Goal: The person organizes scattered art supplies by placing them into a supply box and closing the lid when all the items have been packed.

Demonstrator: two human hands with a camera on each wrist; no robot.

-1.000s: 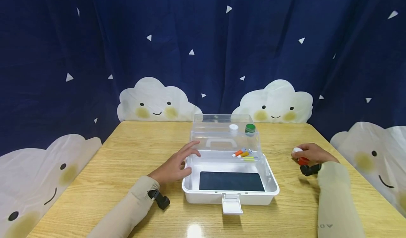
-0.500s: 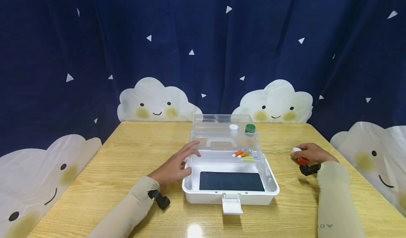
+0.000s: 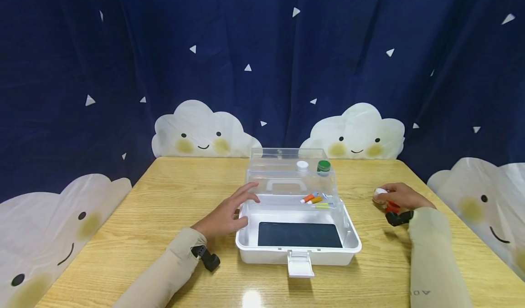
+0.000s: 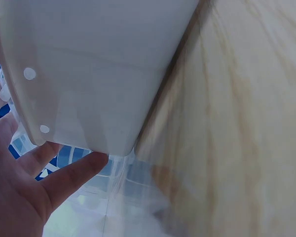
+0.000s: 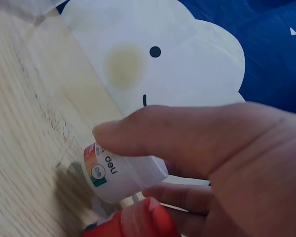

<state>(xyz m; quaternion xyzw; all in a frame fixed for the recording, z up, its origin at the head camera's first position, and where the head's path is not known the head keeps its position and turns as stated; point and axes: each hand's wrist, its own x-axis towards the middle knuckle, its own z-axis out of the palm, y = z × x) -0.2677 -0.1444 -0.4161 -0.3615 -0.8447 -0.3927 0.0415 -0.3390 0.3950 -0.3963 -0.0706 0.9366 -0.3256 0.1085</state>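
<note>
My right hand (image 3: 404, 196) pinches a small white jar (image 5: 128, 175) with a "deli" label, near the table's right side. A red jar (image 5: 133, 222) sits under the same hand, partly hidden; I cannot tell whether the fingers hold it too. At the centre stands a white storage box (image 3: 270, 256), its clear lid (image 3: 283, 153) raised. My left hand (image 3: 223, 217) is at the box's left side with fingers spread. In the left wrist view a fingertip touches the box's end. Orange, amber and yellow-green small tubes (image 3: 315, 200) lie toward the back right of the box.
A green-lidded jar (image 3: 323, 166) and a white jar with a round lid (image 3: 302, 166) show through the clear lid. The box holds a dark rectangular panel (image 3: 299, 234). Its latch (image 3: 300, 267) hangs over the front. A navy curtain (image 3: 229, 34) backs the wooden table (image 3: 184, 180).
My right hand has shifted slightly left with the white jar, and the red jar's visible part has moved along with it. My left hand and the box have stayed put.
</note>
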